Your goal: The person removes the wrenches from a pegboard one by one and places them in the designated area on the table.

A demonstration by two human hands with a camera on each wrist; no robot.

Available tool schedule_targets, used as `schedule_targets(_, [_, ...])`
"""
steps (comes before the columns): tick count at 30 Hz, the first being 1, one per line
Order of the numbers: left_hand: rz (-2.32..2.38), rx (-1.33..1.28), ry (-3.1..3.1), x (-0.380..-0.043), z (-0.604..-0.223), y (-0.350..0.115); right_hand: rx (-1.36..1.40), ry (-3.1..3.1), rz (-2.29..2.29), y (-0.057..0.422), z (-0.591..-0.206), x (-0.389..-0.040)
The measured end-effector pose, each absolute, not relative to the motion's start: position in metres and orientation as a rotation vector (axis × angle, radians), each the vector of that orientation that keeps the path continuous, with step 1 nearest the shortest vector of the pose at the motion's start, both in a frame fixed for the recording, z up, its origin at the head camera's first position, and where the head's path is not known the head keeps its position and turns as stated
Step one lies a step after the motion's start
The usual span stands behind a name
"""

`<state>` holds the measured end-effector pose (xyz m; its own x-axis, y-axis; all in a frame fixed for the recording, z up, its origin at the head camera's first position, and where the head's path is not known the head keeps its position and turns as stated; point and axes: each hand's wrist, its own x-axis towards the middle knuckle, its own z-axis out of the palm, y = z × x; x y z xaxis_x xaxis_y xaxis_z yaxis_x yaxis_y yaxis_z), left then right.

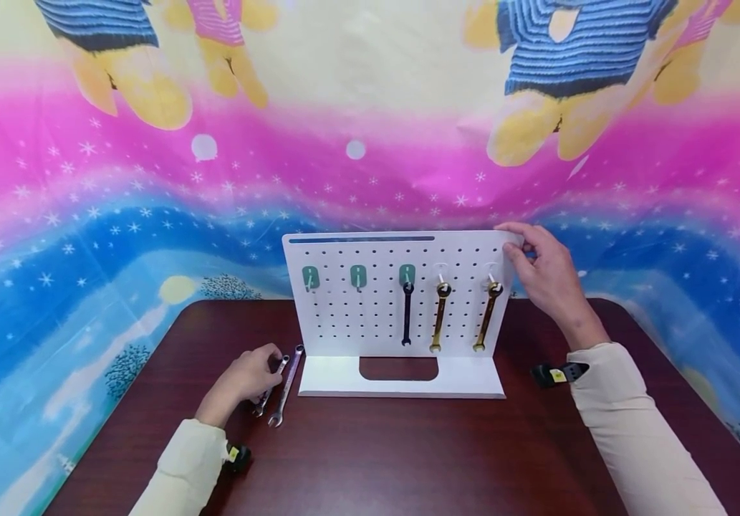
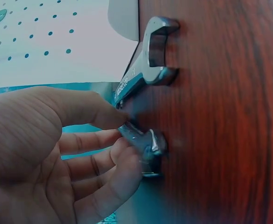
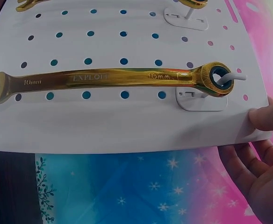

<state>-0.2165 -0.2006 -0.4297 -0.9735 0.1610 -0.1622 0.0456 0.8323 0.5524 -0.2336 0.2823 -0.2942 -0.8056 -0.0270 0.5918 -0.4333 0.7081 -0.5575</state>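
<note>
My left hand (image 1: 247, 374) pinches a silver combination wrench (image 2: 146, 142) between thumb and fingers, low over the table. Beside it lies another silver wrench (image 1: 286, 387), its open end towards me. My right hand (image 1: 546, 269) grips the top right corner of a white pegboard (image 1: 344, 322), thumb in front and fingers behind. From the board's hooks hang a dark wrench (image 1: 407, 315), a gold wrench (image 1: 439, 315) and, nearest my right hand, a second gold wrench (image 3: 127, 78) marked 10mm.
Two green-backed hooks (image 1: 310, 277) on the board's left side hold nothing. The board's white base (image 1: 331, 376) has a cutout and stands on a dark red wooden table (image 1: 408, 459). A printed cloth (image 1: 370, 179) hangs behind the table.
</note>
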Motion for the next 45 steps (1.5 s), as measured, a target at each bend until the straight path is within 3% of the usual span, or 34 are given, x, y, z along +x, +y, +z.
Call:
schedule_targets(16, [0.657,0.204,2.967,-0.219,-0.423,-0.192,0.342,-2.330,0.950,0.282,-0.298,-0.236])
schedule_targets(22, [0.849,0.321,3.022,-0.217,-0.412,-0.176,0.357,-2.317,0.945,0.283,-0.299,-0.236])
schedule_targets(28, [1.132,0.542,3.013,-0.214,-0.395,-0.154,0.354,-2.320,0.952,0.284,-0.300,-0.237])
schedule_targets(45, [1.427,0.830,2.871,-0.215,-0.382,-0.063,0.346,-2.335,0.967,0.283,-0.300,-0.236])
